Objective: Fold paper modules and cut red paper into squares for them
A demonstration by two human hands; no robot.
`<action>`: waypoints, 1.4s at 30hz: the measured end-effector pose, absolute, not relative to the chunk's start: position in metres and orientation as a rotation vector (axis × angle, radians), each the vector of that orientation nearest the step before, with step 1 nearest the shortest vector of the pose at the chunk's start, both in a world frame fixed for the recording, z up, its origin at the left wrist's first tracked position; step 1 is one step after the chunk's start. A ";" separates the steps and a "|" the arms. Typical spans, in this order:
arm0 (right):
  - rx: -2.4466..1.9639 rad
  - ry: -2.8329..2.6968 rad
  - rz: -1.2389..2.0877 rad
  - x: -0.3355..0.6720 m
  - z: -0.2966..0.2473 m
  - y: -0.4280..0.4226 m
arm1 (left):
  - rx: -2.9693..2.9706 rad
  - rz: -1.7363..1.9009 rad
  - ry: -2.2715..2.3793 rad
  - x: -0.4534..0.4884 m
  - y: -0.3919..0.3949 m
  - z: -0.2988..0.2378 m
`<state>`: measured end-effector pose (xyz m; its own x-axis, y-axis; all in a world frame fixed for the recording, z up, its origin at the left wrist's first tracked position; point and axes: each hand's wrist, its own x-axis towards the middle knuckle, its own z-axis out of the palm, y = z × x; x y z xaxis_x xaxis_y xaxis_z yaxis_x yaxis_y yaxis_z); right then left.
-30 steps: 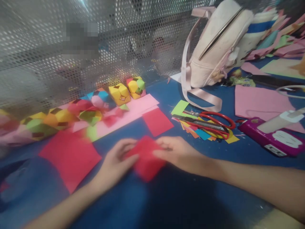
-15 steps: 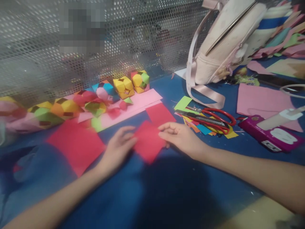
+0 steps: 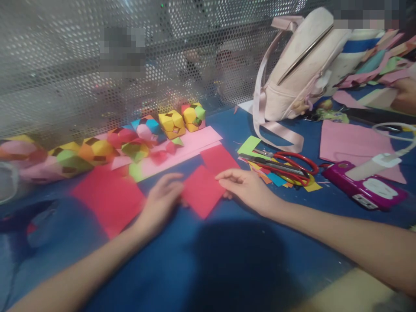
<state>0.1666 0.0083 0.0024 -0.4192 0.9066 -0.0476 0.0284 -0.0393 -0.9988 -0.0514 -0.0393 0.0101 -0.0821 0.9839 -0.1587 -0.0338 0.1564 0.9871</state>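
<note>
A small red paper square [image 3: 203,193] is turned with one corner towards me, just over the blue table. My right hand [image 3: 245,188] pinches its right corner between thumb and fingers. At the left corner my left hand [image 3: 164,195] is closed, fingers curled, thumb at the paper's edge; slight blur softens that grip. Just behind lies another red paper piece [image 3: 218,158], partly covered by the square. A larger red sheet [image 3: 112,201] rests left of my left hand. Red-handled scissors [image 3: 295,162] and a craft knife [image 3: 274,163] lie on colourful paper scraps [image 3: 277,177] to the right.
Folded paper cubes [image 3: 171,124] line the back beside pink paper strips [image 3: 201,139], before a perforated metal panel [image 3: 182,52]. A pale backpack [image 3: 299,65] stands back right. A purple power strip [image 3: 364,186] is right; a dark glue gun [image 3: 22,225] is left. Another person's hand [image 3: 404,95] shows far right.
The view has shifted slightly. Both hands stay at the red square, which looks a little flatter towards me. Another person's hand has come into view at the far right.
</note>
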 end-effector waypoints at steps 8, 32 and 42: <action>-0.990 -1.705 1.465 0.167 0.006 0.001 | 0.920 1.259 1.417 -0.055 -0.035 0.005; -0.997 -2.760 -0.130 0.194 0.001 0.042 | 1.544 0.940 1.851 -0.082 -0.021 0.014; -0.971 -2.880 -0.245 0.193 0.012 0.022 | 1.717 0.749 1.750 -0.076 -0.030 0.017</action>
<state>0.1933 0.0216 0.0124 -0.7933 0.5929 0.1380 0.6077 0.7847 0.1221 -0.0758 -0.0301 0.0166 -0.0134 0.9998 -0.0132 0.6807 0.0188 0.7323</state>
